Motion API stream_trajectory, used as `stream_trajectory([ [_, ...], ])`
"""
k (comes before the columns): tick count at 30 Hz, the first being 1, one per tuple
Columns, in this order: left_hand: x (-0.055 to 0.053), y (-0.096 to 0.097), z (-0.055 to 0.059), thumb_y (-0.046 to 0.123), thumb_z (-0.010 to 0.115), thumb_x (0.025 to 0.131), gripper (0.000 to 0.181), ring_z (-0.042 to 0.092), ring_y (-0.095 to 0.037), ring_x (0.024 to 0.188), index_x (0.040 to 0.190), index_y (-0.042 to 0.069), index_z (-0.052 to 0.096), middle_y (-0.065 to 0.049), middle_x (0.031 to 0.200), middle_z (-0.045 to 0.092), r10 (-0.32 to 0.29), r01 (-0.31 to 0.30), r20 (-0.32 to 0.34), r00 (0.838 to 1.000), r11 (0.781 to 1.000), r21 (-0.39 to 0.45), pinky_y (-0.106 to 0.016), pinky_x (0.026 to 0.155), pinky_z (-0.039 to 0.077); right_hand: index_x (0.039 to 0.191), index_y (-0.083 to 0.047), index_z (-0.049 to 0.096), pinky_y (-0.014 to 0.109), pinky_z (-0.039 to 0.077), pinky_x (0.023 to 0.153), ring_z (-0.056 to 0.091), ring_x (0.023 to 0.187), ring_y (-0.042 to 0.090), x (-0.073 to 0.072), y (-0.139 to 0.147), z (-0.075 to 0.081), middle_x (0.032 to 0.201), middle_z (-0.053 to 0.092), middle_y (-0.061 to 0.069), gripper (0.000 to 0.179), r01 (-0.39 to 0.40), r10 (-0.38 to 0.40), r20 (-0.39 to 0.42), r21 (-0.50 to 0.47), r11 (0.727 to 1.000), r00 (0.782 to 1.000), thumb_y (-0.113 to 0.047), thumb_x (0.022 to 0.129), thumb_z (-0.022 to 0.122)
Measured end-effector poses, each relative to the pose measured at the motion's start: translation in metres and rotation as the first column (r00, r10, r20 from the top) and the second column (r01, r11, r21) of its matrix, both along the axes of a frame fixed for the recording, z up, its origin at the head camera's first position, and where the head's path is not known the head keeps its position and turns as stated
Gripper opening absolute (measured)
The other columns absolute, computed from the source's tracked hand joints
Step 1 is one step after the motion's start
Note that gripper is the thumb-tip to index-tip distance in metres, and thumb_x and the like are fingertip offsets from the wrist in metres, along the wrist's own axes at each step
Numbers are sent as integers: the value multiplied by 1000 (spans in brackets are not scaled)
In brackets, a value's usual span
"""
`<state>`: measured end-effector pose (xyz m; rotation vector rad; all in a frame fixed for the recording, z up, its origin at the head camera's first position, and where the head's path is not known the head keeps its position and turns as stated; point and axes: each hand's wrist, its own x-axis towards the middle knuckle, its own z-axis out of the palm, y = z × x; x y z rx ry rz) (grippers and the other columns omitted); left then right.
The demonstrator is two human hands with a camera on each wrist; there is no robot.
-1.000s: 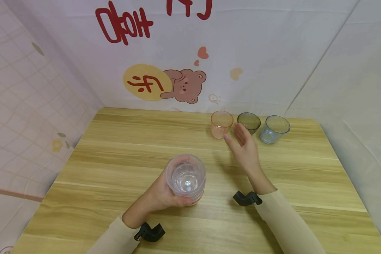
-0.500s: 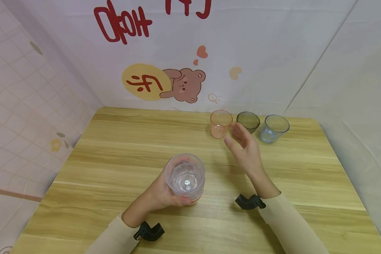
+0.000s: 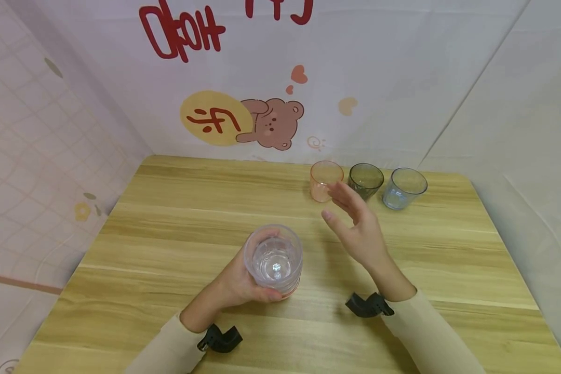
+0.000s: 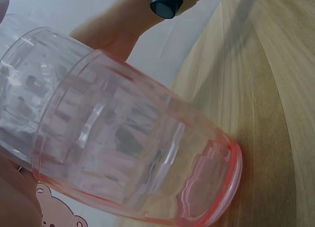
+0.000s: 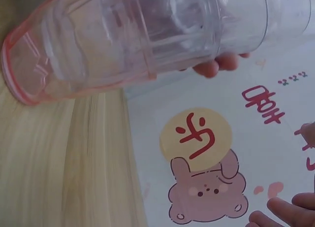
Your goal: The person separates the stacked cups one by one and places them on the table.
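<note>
My left hand (image 3: 238,280) grips a stack of nested cups near the front middle of the table. Uppermost in it are clear cups (image 3: 277,262), and a pink-tinted cup (image 4: 142,143) forms the bottom. The pink base is at the wooden table top (image 4: 266,138); the stack looks upright. My right hand (image 3: 362,231) hovers with fingers spread and holds nothing. Beyond its fingertips, at the back right, stand an orange cup (image 3: 320,187) and a dark green cup (image 3: 364,179), with a blue cup (image 3: 404,189) beside them. Part of the orange cup is hidden by the fingers.
White cloth (image 3: 392,62) with red lettering and a printed bear (image 3: 276,124) hangs behind the table. Patterned cloth (image 3: 37,156) closes off the left side, plain cloth (image 3: 533,156) the right. Black wrist mounts (image 3: 221,338) sit on both forearms.
My right hand has drawn back from the dark green cup, shifting slightly left and toward me. The left hand and its stack of cups have stayed in place.
</note>
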<state>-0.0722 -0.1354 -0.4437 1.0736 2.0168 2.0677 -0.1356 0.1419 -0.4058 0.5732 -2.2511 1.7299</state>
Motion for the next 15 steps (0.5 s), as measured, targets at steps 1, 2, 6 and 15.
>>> stream_trajectory([
  [1,0,0,0,45,94,84,103,59,-18,133,155,0,33,-34,141,53,0,0,-1,1000,1000,0,-35,117,49,160,4,43,22,47,119,59,143,31,1,-1,1,154,60,24,70,-11,11,-11,-6,1000,1000,6,96,73],
  [2,0,0,0,45,94,84,103,59,-18,133,155,0,33,-34,141,53,0,0,-2,1000,1000,0,-35,117,49,160,4,44,23,47,119,60,142,27,2,-1,2,154,60,23,71,-22,21,-23,-11,1000,1000,7,96,73],
  [6,-1,0,0,47,93,84,103,59,-18,132,154,0,33,-34,141,53,1,-1,-5,1000,1000,-4,-36,117,50,160,3,45,25,47,120,61,141,12,5,-4,5,154,60,25,72,-55,53,-66,-21,998,996,11,94,73],
  [15,-1,-1,-2,41,96,83,105,59,-19,134,157,4,31,-32,142,55,-15,15,29,999,999,-31,-37,119,48,157,6,46,28,48,121,61,141,13,11,-5,8,154,57,32,71,-126,124,-115,-5,992,986,15,91,72],
])
